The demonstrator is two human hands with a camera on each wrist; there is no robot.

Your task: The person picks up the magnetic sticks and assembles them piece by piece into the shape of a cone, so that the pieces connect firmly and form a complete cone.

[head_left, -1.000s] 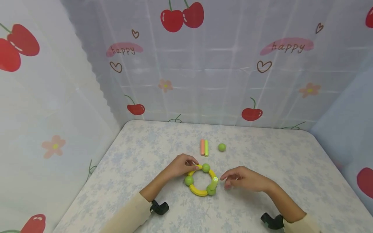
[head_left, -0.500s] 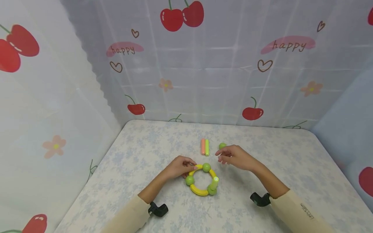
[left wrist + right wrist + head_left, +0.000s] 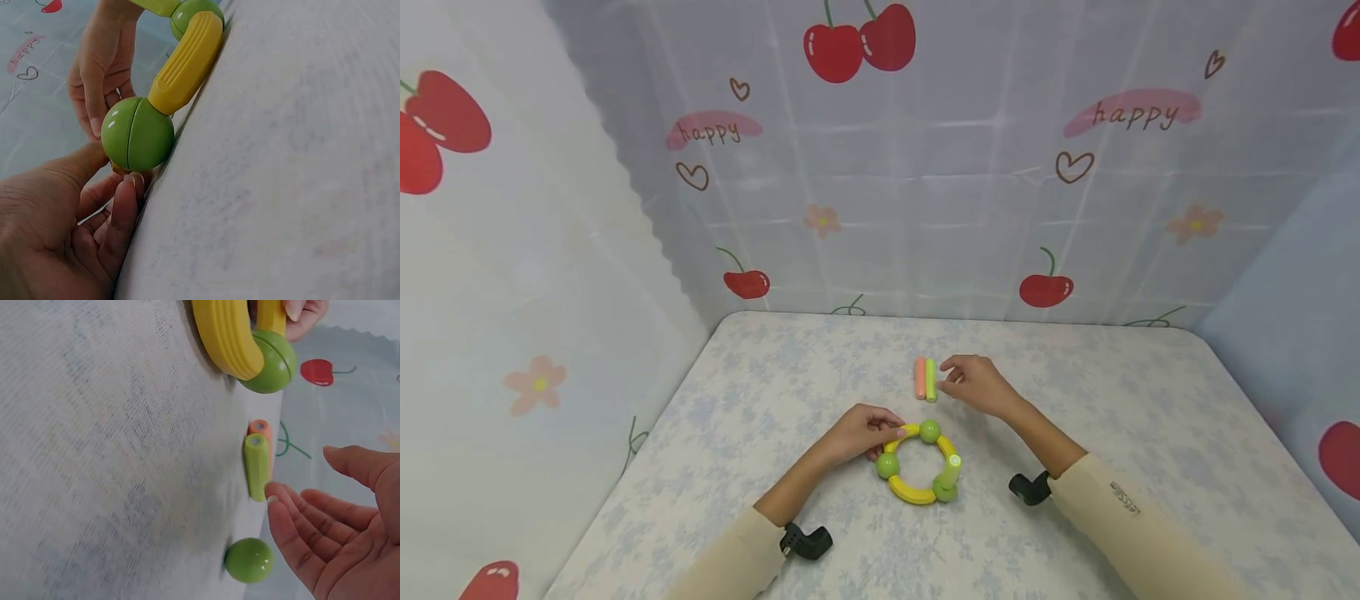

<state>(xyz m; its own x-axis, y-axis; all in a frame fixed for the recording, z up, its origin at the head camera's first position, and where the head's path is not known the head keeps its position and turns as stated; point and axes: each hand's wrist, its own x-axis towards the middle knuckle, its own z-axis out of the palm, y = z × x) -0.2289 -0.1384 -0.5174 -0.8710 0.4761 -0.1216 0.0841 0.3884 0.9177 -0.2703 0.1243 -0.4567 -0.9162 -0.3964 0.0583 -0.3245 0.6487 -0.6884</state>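
Note:
A ring of curved yellow rods [image 3: 912, 491] joined by green balls [image 3: 887, 465] lies on the table. My left hand [image 3: 857, 432] pinches the rod at its upper left, beside a ball. From the lower-right ball a light green stick [image 3: 952, 471] juts upward. My right hand [image 3: 981, 385] is held beyond the ring with fingers parted and nothing between them, just right of a lime-green stick [image 3: 931, 382]. That stick lies alongside an orange stick [image 3: 921, 378]. In the right wrist view a loose green ball [image 3: 249, 560] rests below the fingers; the right hand hides it in the head view.
The pale floral tabletop [image 3: 790, 358] ends at a back edge against a cherry-printed curtain [image 3: 880, 192]. Curtains also hang at the left and right. Black wrist cameras [image 3: 806, 542] sit by both sleeves, low over the table.
My right hand has moved from beside the ring away to the back of the table, up to the loose sticks, covering the loose ball. The left hand stays at the ring.

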